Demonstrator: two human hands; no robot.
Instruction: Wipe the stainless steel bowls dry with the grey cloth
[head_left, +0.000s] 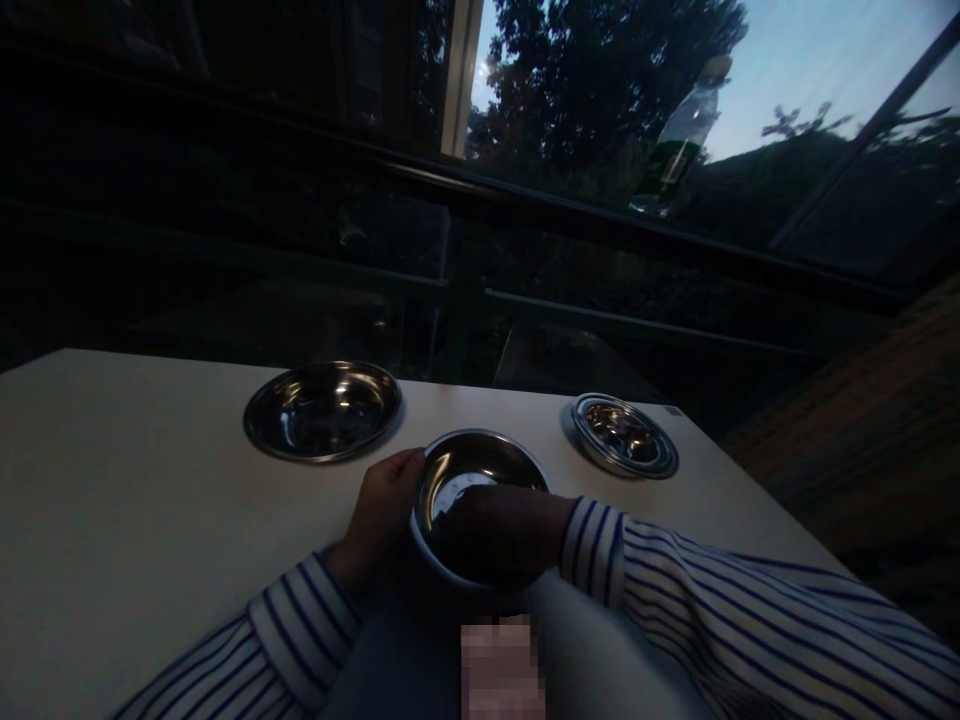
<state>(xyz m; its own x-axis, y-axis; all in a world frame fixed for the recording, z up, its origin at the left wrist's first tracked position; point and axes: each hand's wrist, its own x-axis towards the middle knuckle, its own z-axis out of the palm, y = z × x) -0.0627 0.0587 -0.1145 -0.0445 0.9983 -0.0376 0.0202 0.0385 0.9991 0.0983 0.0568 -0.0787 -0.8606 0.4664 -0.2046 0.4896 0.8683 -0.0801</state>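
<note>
A shiny round metal bowl (517,460) is tilted toward me at the near edge of the table. My left hand (386,505) is closed on its left side, with the thumb along the rim. Down inside the bowl is my right hand (495,525), its back and wrist dark in shadow. The fingers of that hand are hidden, so whether it holds anything does not show. Beside it, on the inner wall, lies a pale patch (457,492) with small marks; I cannot tell whether it is a cloth, paper or a reflection.
On the white table (150,510) a wide shallow metal dish (326,415) sits back left. A smaller metal dish (626,440), possibly stacked, sits back right. Beyond the table runs a dark window ledge; a clear plastic bottle (682,140) with a green label stands there, before the glass.
</note>
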